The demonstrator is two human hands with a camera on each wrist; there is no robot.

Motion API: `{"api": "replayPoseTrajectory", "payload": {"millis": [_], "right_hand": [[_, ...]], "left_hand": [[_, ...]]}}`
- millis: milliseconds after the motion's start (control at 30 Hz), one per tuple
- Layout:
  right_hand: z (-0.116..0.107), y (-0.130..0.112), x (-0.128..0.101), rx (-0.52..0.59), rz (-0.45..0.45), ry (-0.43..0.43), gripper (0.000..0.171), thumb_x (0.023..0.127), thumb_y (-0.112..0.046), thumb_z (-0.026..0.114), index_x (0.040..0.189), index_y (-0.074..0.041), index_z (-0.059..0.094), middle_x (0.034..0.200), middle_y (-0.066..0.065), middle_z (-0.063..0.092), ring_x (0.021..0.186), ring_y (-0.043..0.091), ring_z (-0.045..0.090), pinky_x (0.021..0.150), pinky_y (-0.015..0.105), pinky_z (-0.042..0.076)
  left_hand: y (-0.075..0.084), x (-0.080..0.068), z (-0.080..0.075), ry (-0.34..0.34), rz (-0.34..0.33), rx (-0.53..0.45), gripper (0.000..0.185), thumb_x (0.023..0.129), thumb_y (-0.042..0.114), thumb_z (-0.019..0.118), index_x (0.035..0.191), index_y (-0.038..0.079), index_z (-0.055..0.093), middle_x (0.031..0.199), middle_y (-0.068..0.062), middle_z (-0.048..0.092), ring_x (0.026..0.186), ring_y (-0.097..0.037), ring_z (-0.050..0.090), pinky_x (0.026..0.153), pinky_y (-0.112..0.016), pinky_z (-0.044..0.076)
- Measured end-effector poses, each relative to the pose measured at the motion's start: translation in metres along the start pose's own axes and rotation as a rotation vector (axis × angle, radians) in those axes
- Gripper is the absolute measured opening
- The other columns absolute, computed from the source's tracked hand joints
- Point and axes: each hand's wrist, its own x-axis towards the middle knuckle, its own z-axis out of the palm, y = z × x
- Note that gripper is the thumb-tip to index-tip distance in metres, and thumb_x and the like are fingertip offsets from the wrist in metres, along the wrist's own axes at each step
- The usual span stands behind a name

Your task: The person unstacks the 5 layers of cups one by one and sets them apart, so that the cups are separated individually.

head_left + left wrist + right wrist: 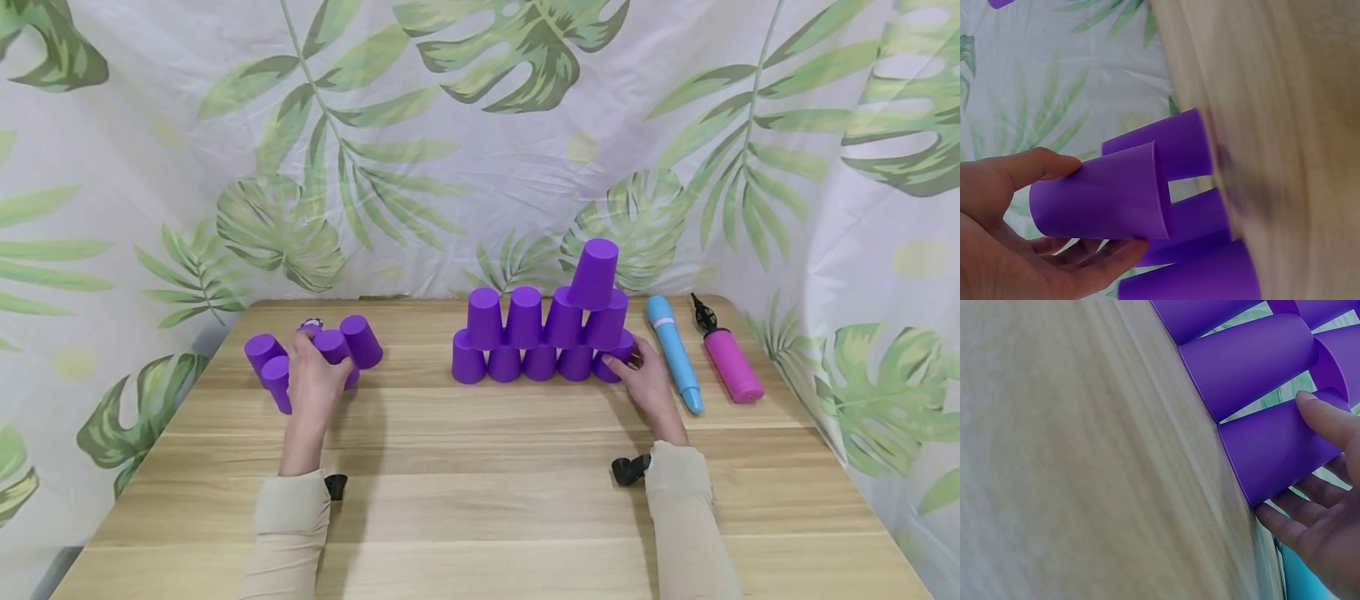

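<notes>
My left hand (313,379) grips an upside-down purple plastic cup (1097,194) at the left of the table, with the thumb on one side and fingers on the other. In the left wrist view this cup hangs clear of the wood, its rim tilted. Other upside-down purple cups (362,342) stand close around it. On the right, a stack of purple cups (525,318) has two rows and a single cup (595,275) on top, at the right end. My right hand (651,385) holds the bottom row's right end cup (1285,450) between thumb and fingers.
Right of the stack lie a light blue tube-shaped pump (675,354) and a pink hand pump (731,367) with a black nozzle. The wooden table (480,500) ends at a leaf-print cloth (510,183) behind. A small patterned thing (311,322) shows behind my left hand.
</notes>
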Motion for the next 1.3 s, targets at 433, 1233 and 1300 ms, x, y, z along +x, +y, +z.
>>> {"api": "replayPoseTrajectory", "payload": {"millis": [433,1233,1300], "right_hand": [[0.000,0.000,0.000,0.001,0.006,0.003,0.068,0.090,-0.021,0.069,0.145,0.001,0.036,0.138,0.026,0.046,0.126,0.040,0.045,0.106,0.047,0.038],[0.000,0.001,0.000,-0.005,0.002,0.010,0.066,0.089,-0.021,0.069,0.143,0.002,0.038,0.137,0.026,0.047,0.125,0.041,0.046,0.104,0.049,0.040],[0.000,0.001,0.001,-0.010,0.001,0.018,0.066,0.089,-0.021,0.069,0.143,0.002,0.039,0.137,0.026,0.048,0.124,0.041,0.047,0.104,0.049,0.040]], "left_hand": [[-0.016,0.005,0.012,-0.022,-0.016,0.010,0.066,0.077,0.002,0.065,0.132,-0.003,0.029,0.133,-0.027,0.033,0.108,-0.053,0.049,0.085,-0.069,0.040],[-0.024,0.004,0.015,-0.027,-0.027,0.053,0.062,0.081,0.005,0.063,0.134,-0.002,0.030,0.131,-0.032,0.040,0.111,-0.056,0.047,0.085,-0.069,0.039],[-0.023,0.004,0.014,-0.020,-0.017,0.054,0.064,0.081,0.005,0.062,0.136,-0.002,0.030,0.132,-0.033,0.039,0.111,-0.056,0.047,0.085,-0.070,0.039]]}}
